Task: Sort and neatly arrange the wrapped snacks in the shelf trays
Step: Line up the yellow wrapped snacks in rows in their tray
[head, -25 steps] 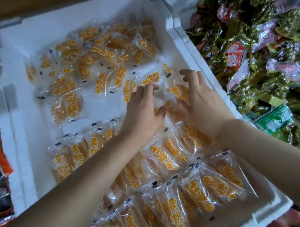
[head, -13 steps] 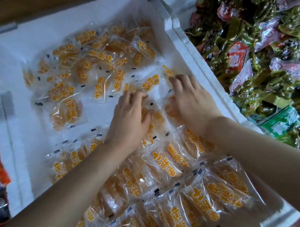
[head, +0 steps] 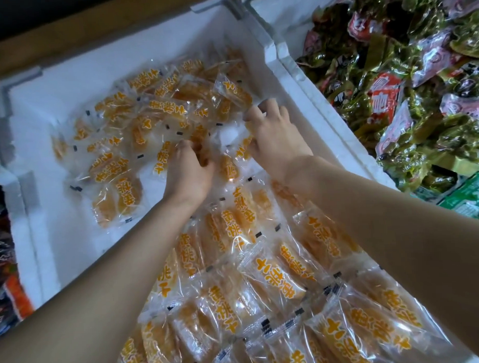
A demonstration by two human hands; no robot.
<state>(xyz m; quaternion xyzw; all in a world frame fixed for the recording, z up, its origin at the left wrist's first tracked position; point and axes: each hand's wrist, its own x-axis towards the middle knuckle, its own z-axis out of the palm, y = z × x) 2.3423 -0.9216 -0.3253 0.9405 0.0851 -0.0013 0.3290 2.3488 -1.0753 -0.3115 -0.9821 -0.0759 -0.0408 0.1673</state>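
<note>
**Hands at the seam between ordered rows and loose heap**

Foam tray [head: 54, 111], white, holds one kind of snack only: clear-wrapped yellow peach packets [head: 276, 269]. Near me they lie in overlapping rows, printing up. Each wrapper laps its neighbour, which I judge helps the rows hold together. At the far end a loose heap [head: 159, 102] lies at all angles, and bare tray floor shows to the left of both.

My left hand [head: 187, 171] works where rows and heap meet. Its fingers and thumb curl down round one packet [head: 202, 152] at the edge of the heap. I grip it by the body rather than by the slippery seal, probably so that it can be turned and laid in line.

My right hand [head: 276, 138] lies near the tray's right wall, knuckles up, fingertips bent under onto a clear wrapper [head: 227, 134]. Whether they pinch it or merely press it flat I cannot tell. Placed so, it probably steadies the end of the last row while the left brings the next piece.

Step in hand, as I judge it: extending the rows away from me. Roughly half the tray looks ordered.

The neighbouring tray [head: 278, 14] on the right holds green and pink packets [head: 420, 107], a separate sort, kept apart by the foam walls.
</note>
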